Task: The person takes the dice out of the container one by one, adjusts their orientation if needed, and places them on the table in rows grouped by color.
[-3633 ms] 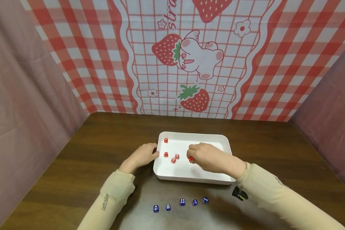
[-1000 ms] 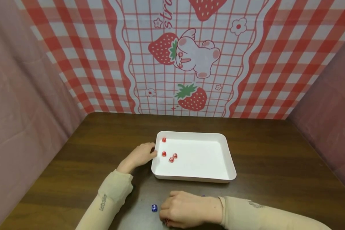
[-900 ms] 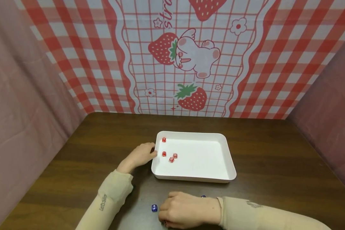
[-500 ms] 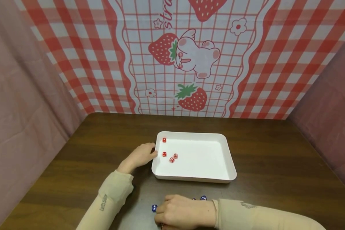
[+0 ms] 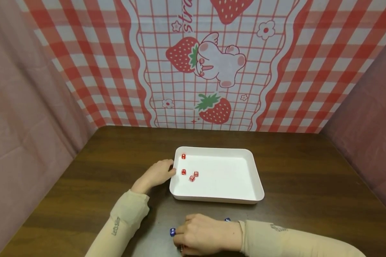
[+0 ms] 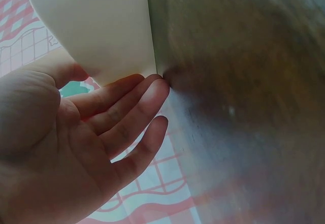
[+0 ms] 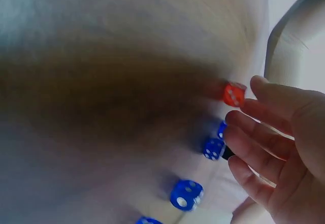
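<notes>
The left hand [image 5: 157, 175] holds the left wall of a shallow white rectangular tray [image 5: 258, 178]; in the left wrist view, its fingers [image 6: 158, 89] meet the outside of that wall near the table. Inside the tray lie several red dice [image 5: 183, 172], all towards the left. The right hand [image 5: 207, 235] is low over the table before the tray, with a red die [image 7: 234, 95] at its thumb and index fingertips. Blue dice [image 7: 187, 194] stand close by: one blue die [image 5: 172, 232] left of the fingers, another behind the wrist, the rest hidden from the head camera.
The tray rests on a dark brown wooden table [image 5: 115, 153]. A red-checked strawberry cloth [image 5: 218, 71] hangs behind it, and pink curtains [image 5: 25, 125] flank both sides.
Since the earliest frame, the right hand has come out of the tray towards the blue dice, bringing a red die. Over the last second it shifts slightly left. The left hand stays put.
</notes>
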The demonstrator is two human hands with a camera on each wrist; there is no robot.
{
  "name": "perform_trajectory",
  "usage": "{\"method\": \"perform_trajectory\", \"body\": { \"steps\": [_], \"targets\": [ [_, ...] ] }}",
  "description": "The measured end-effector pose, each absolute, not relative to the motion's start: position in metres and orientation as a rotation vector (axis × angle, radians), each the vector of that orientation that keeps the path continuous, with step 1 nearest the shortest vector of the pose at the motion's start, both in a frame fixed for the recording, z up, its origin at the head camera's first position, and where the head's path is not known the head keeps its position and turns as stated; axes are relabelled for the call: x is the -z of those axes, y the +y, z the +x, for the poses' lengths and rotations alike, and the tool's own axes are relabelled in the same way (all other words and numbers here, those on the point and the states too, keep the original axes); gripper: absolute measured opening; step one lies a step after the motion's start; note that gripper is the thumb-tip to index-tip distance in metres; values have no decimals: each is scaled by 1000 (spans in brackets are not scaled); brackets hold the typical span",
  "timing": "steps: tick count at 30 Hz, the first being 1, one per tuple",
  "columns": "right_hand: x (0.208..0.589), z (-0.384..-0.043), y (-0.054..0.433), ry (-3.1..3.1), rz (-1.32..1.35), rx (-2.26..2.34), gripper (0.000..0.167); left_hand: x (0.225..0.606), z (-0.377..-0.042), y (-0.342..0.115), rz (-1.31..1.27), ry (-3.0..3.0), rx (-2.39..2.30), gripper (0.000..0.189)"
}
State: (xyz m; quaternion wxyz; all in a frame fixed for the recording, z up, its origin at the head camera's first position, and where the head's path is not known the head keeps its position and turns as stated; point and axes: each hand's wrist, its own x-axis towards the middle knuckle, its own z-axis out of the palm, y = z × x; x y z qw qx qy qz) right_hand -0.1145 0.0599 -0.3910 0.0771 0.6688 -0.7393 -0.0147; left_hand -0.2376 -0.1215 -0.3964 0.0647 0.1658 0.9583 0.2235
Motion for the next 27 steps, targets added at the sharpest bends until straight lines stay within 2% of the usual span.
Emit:
{"method": "perform_trajectory", "body": {
  "steps": [6,14,27],
  "targets": [
    [376,-130,66,-2212,1886,-23,15,397,-237,-121,510,2897,-689,12],
    [360,-159,77,-2295,1733,-54,9,399,-238,-123,557,2923,-686,12],
    [362,-194,85,-2378,1596,-110,4,397,-239,-122,563,2921,-667,13]
  ]
}}
